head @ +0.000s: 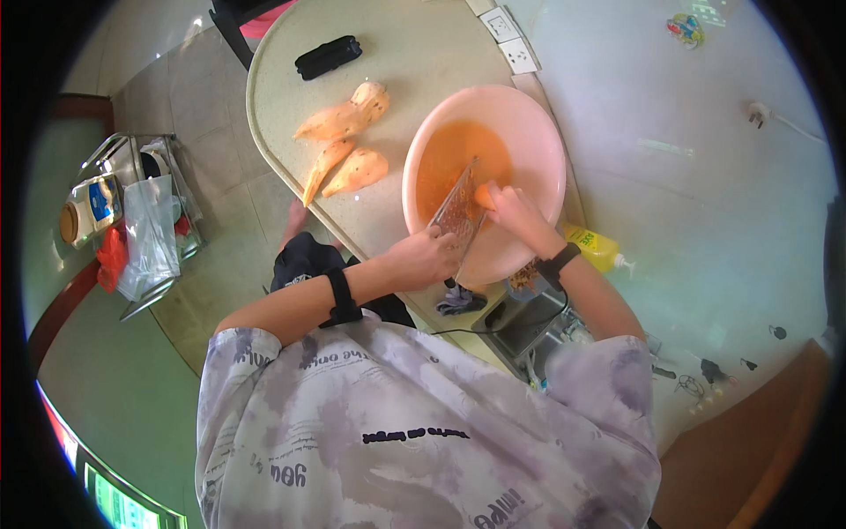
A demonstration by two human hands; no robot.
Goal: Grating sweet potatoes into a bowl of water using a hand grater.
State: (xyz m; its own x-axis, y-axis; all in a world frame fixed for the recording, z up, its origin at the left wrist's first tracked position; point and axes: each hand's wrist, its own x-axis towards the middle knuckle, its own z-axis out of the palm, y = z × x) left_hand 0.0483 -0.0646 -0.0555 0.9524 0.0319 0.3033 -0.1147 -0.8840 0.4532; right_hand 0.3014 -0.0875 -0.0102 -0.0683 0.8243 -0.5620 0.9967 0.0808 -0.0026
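My left hand [433, 258] grips the near end of a flat metal grater [461, 206], which leans down into a large pale pink plastic basin [538, 142]. Between the fingers of my right hand [519, 215] is an orange piece of peeled root vegetable [485, 196], close against the grater's face; whether it touches is hard to tell. Orange liquid [462, 145] covers the basin's bottom, with some shreds near the grater. Left of the basin, several peeled sweet potatoes [353, 173] lie on the countertop [396, 59].
A black case [328, 57] lies at the counter's far end. Wall sockets [509, 40] line its right edge. Beside the basin stand a yellow pump bottle [595, 248] and a container of brown scraps [525, 276]. A dark cloth [461, 301] and a sink [522, 327] are nearer me. A metal rack [155, 218] stands left.
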